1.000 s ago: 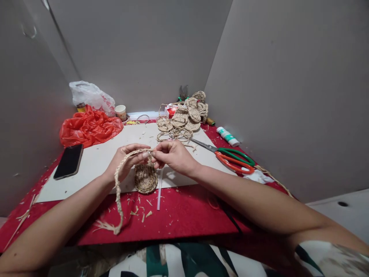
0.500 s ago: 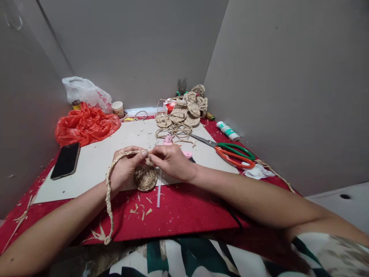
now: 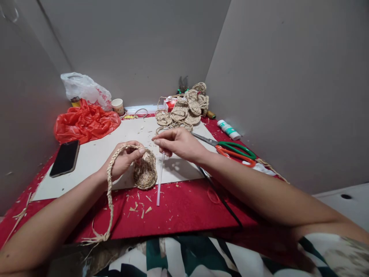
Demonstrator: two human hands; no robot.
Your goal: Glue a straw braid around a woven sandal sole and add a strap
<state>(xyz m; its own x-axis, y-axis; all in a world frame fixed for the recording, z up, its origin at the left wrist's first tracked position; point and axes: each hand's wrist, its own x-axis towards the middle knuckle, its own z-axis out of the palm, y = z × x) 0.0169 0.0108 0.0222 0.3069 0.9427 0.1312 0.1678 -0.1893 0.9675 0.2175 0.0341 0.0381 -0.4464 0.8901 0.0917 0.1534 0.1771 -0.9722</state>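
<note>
My left hand [image 3: 122,163] is closed on a small sole-shaped piece of coiled straw braid [image 3: 145,173], pinching its upper edge between thumb and fingers. From that grip a loose straw braid [image 3: 109,188] loops over the wrist and hangs past the table's front edge, ending in a frayed tuft. To the right and a little higher, my right hand [image 3: 180,144] is raised with thumb and forefinger pinched together. Whatever sits in that pinch is too small to make out. Below it a clear plastic stick [image 3: 160,184] lies across the front edge of the white board.
A white board [image 3: 98,154] covers part of the red tablecloth [image 3: 184,211]. Orange-handled scissors [image 3: 230,150] lie right, a phone [image 3: 65,158] left. Behind are woven straw pieces [image 3: 187,107], a red plastic bag [image 3: 86,125], a paper cup [image 3: 117,107] and a white-green roll [image 3: 228,129].
My right hand has moved up and away from the straw piece, uncovering more of its upper part. My left hand keeps its grip, almost in place.
</note>
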